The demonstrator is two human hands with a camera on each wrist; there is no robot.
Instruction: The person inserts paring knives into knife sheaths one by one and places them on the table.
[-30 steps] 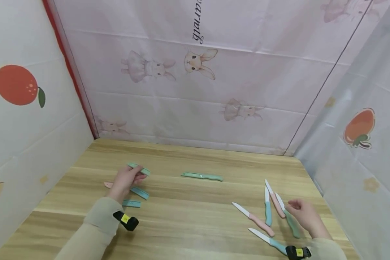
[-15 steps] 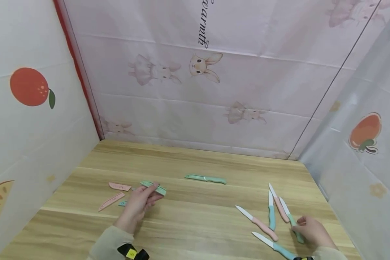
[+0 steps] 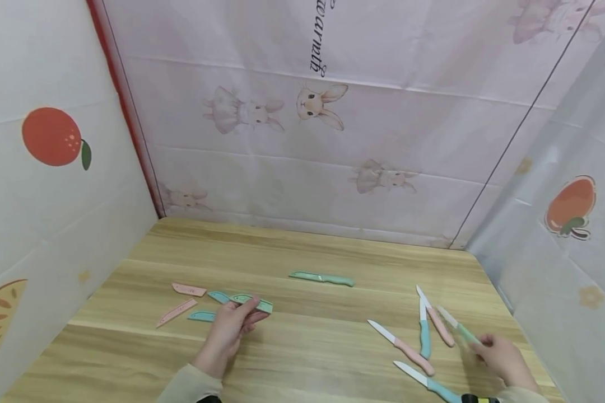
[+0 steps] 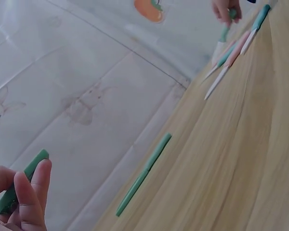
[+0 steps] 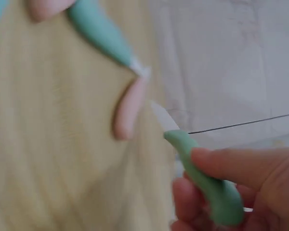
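Observation:
My left hand (image 3: 232, 327) pinches a green sheath (image 3: 262, 304) between thumb and fingers, above the table's left half; the left wrist view also shows the sheath (image 4: 34, 166) held. On the right, my right hand (image 3: 501, 358) grips a green-handled knife by its handle (image 5: 209, 185), white blade (image 5: 164, 118) bare and pointing away. Beside it lie pink-handled knives (image 3: 413, 355) and blue-handled knives (image 3: 424, 338) with bare white blades. A green knife in its sheath (image 3: 307, 276) lies mid-table towards the back.
Pink sheaths (image 3: 189, 290) and blue sheaths (image 3: 200, 316) lie on the table's left side, near my left hand. Printed cloth walls (image 3: 282, 184) stand along the back and both sides of the wooden table (image 3: 302, 347).
My left hand has carried the green sheath rightward and nearer, uncovering the pink and blue sheaths. My right hand has taken hold of the green-handled knife and lifted it.

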